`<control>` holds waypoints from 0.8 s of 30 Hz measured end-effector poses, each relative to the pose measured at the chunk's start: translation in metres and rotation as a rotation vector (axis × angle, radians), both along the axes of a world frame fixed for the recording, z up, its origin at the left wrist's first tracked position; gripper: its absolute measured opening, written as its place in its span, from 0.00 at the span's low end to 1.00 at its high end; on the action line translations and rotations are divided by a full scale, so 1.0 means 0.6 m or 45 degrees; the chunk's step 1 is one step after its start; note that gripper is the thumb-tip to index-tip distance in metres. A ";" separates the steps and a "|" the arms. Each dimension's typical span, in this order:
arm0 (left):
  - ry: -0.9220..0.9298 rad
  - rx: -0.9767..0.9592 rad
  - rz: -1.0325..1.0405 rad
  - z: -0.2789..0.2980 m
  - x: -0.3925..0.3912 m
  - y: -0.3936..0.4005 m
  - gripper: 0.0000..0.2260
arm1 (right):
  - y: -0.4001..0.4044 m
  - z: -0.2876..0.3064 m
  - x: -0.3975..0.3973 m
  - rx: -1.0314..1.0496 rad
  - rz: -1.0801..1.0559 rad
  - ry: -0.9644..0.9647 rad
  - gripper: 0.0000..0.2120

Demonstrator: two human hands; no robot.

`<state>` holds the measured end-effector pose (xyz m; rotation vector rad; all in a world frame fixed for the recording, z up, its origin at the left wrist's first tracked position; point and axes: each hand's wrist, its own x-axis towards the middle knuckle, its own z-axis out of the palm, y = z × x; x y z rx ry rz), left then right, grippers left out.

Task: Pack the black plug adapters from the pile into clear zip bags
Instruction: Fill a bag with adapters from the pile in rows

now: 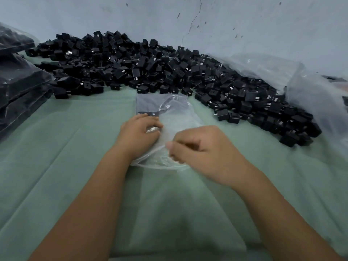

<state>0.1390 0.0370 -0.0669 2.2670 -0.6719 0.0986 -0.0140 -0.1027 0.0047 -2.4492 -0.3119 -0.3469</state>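
Right grip (pixel 195 147) pinches zip bag (pixel 169 117) mouth, left grip (pixel 140 131) holds bag edge; spread opening wide before reaching adapter pile (pixel 150 70).

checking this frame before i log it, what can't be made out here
Head view only:
- Count inside the zip bag: glare and left hand hide it.
- Right hand fingertips: curled under, pinch unclear.
- Dark packed bags: cut by left edge.
- Far pile: adapters too small.

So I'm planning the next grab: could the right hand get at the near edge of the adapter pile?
Probably yes: bare green cloth lies between the right hand and the adapter pile, but it's pinching the clear zip bag.
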 end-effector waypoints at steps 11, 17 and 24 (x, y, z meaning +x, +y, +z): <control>-0.032 0.015 -0.010 0.005 -0.004 0.000 0.11 | -0.293 -0.068 0.012 0.572 -2.024 0.283 0.32; -0.039 0.014 0.018 0.006 -0.007 -0.001 0.10 | -0.249 -0.072 0.093 0.472 -1.785 0.410 0.36; -0.045 -0.073 0.040 0.010 -0.013 -0.001 0.09 | -0.233 -0.103 0.092 0.169 -1.546 0.094 0.34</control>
